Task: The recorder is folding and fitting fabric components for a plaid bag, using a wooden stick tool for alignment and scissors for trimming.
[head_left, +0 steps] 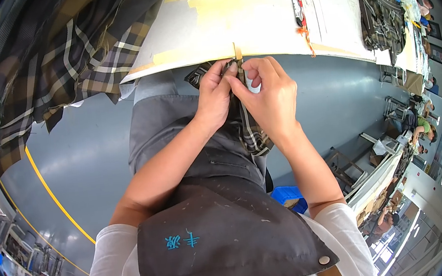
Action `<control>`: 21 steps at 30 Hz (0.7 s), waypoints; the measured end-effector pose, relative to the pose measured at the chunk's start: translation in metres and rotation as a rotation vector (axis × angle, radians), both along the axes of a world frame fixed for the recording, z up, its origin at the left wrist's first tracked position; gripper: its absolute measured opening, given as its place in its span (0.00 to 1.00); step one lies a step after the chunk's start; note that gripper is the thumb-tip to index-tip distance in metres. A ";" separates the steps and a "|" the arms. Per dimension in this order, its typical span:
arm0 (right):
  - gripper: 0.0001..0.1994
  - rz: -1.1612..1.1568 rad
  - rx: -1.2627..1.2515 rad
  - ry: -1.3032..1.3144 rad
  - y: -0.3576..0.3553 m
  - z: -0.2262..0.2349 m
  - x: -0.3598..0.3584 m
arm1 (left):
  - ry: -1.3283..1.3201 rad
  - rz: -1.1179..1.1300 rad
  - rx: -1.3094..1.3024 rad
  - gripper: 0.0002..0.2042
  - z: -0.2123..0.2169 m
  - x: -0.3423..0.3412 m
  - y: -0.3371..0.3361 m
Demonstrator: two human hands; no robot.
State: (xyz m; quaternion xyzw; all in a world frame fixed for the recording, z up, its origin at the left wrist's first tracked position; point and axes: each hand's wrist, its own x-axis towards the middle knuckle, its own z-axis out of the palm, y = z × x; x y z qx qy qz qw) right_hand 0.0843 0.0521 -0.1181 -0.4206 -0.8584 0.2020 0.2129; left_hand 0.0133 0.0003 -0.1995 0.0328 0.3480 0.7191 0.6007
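Note:
A small piece of brown, black and white plaid cloth [253,137] hangs down in front of my apron from the table's near edge. My left hand [213,95] is closed on its upper part, thumb pressed over the folded edge. My right hand [273,91] bends in from the other side, its thumb and curled fingers at the same upper edge, next to my left thumb. The fingers cover the exact pinch point. A short tan strip [238,51] lies on the table edge just above the cloth.
Across the front is a white table [262,24] with yellow tape patches. Large plaid cloth [60,63] drapes over its left side; another plaid stack [380,8] lies right. A slim black-and-red tool [298,9] has an orange cord. A blue crate [288,193] stands low right. People work farther right.

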 end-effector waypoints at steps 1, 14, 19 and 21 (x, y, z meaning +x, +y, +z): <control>0.09 0.009 0.001 -0.028 0.002 0.000 -0.003 | -0.007 0.014 0.013 0.09 0.000 0.000 0.000; 0.06 -0.128 -0.466 0.169 0.018 0.022 -0.007 | -0.006 0.008 -0.005 0.10 -0.001 0.002 0.001; 0.10 -0.059 -0.155 -0.037 0.007 0.015 -0.007 | 0.042 -0.012 0.018 0.10 0.000 0.001 0.000; 0.10 -0.016 -0.046 -0.122 0.003 0.011 -0.007 | 0.049 0.027 0.032 0.10 0.004 0.002 0.000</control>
